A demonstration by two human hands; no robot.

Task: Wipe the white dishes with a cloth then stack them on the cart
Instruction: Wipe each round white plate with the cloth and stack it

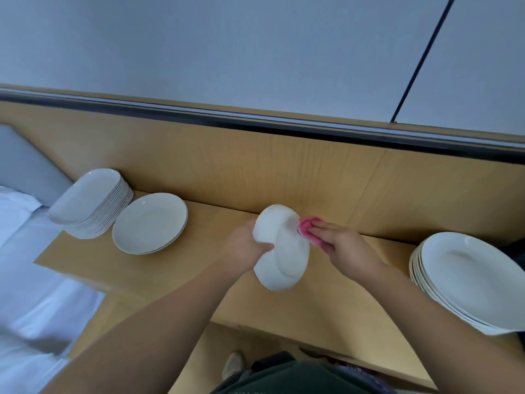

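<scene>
wooden counter (176, 268) — left hand (244, 247) holds a dish (284, 260), right hand (348, 248) presses cloth (305, 226).

Bright, soft, even light, only weak shadows on the desk (204, 223), wide-angle bend at frame edges, overall slightly soft.

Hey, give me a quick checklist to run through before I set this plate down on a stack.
1. Grip on the held plate: left hand is curled round its edge. Ok.
2. Pink cloth: right hand is pressing it against the plate's far rim. Ok.
3. Plate wiped all over: cannot tell.
4. Likely landing spot: round plate stack at left, nothing on top. Ok.
5. Cart: only a wooden surface shows. Cannot tell.
</scene>
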